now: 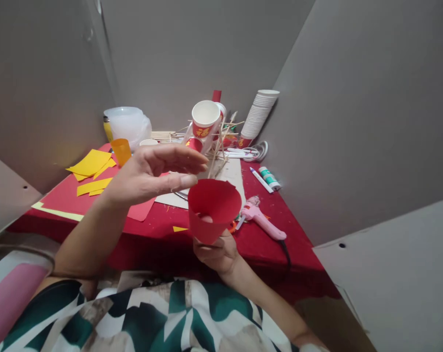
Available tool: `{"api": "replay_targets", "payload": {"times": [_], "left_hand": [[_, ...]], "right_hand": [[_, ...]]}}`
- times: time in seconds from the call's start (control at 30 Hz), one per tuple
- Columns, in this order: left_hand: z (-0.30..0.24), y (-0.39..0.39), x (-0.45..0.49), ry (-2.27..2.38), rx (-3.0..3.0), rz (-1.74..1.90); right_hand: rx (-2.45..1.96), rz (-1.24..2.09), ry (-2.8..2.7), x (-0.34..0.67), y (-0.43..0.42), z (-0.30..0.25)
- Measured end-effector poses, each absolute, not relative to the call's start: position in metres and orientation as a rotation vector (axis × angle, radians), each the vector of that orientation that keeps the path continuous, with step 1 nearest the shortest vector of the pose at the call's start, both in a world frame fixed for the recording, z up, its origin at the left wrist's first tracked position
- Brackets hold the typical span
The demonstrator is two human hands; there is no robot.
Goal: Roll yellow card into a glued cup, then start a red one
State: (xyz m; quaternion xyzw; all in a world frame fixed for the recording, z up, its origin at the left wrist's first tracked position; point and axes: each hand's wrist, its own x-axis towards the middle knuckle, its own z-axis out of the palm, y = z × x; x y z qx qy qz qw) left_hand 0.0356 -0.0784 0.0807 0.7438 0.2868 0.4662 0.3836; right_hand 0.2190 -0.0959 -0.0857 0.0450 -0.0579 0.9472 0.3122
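My right hand is wrapped round the lower part of a red paper cone, shaped like a cup. The cone is tilted so its wide mouth faces up toward me, and a fingertip shows inside through its narrow end. Above and left of the rim, my left hand has its fingers stretched out and its thumb apart from them, with nothing visible between. Its thumb tip is close to the rim; I cannot tell whether they touch. Right of the cone lies a pink glue gun on the red tablecloth.
Yellow paper pieces and an orange paper tube lie at the left. Printed paper cups and wooden sticks stand behind. A leaning cup stack rests by the right wall, near a marker and a green-white roll.
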Motion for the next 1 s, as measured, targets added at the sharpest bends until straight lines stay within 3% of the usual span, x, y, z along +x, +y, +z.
{"api": "replay_targets", "payload": {"times": [0.13, 0.27, 0.63, 1.0], "left_hand": [[0.088, -0.045, 0.035, 0.510, 1.933, 0.737], [0.084, -0.033, 0.041, 0.469, 2.005, 0.559], [0.067, -0.023, 0.022, 0.563, 1.925, 0.542], [0.042, -0.003, 0.004, 0.685, 1.717, 0.705]], "right_hand": [[0.084, 2.568, -0.122, 0.218, -0.095, -0.094], [0.029, 2.601, -0.068, 0.217, -0.093, -0.103], [-0.109, 2.686, 0.026, 0.210, -0.084, -0.104], [-0.218, 2.552, 0.120, 0.200, -0.082, -0.093]]}}
